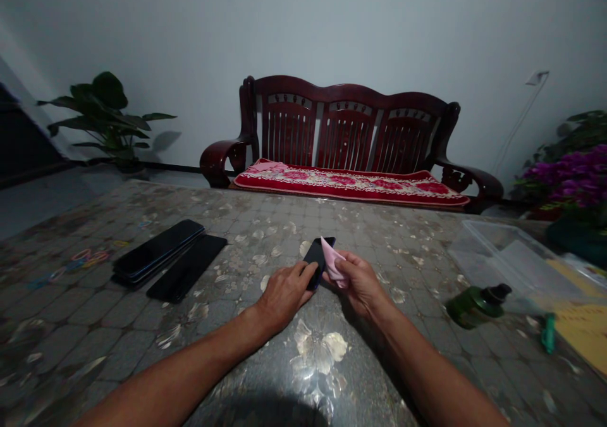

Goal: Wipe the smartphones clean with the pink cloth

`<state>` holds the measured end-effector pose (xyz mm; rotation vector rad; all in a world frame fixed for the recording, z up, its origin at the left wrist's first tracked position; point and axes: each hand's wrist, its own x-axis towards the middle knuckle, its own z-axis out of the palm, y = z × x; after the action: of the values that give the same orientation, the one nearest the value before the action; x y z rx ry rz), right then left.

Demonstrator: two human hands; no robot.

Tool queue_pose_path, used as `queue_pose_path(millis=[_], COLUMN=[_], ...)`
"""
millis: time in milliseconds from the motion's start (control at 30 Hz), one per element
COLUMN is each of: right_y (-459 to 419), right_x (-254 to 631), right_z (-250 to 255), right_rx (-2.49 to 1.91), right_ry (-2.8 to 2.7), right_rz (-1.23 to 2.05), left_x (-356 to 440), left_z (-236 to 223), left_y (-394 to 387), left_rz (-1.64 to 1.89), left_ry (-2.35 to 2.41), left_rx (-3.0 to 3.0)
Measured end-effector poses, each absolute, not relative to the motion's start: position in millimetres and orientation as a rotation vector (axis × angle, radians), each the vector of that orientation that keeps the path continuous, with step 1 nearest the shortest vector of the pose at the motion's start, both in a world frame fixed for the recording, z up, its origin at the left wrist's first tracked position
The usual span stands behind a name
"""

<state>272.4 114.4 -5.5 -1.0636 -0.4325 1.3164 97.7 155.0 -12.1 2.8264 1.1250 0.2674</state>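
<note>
A dark smartphone (313, 254) lies on the patterned tablecloth in front of me, its far end pointing away. My left hand (287, 291) grips the phone's left side and near end, fingers closed on it. In my right hand (356, 281) a pink cloth (334, 269) is pinched between thumb and fingers. The cloth is folded, with one corner standing up at the phone's right edge. Whether the cloth touches the screen I cannot tell.
Several dark phones (161, 248) lie at the left, some stacked, near coloured rubber bands (90, 257). On the right are a green bottle (474, 305), a clear plastic box (502, 256), a green cutter-like item (548, 333) and yellow paper (585, 332). A wooden bench (346, 142) stands beyond the table.
</note>
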Motion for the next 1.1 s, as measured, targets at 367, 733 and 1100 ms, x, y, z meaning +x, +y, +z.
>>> queue_pose_path(millis=[367, 733, 1100], right_y=[134.8, 126.7, 136.5], right_x=[296.4, 284.1, 300.2], right_z=[-8.4, -23.6, -22.1], right_rx=[-1.466, -1.31, -1.413], right_ry=[-1.23, -1.709, -1.684], right_rz=[0.265, 0.009, -0.106], left_x=[79.2, 79.5, 76.6], left_z=[-21.4, -22.8, -27.0], left_y=[160.1, 162.6, 164.2], left_rz=[0.454, 0.536, 0.596], left_ry=[1.04, 1.047, 1.033], left_rx=[2.793, 2.77, 2.739])
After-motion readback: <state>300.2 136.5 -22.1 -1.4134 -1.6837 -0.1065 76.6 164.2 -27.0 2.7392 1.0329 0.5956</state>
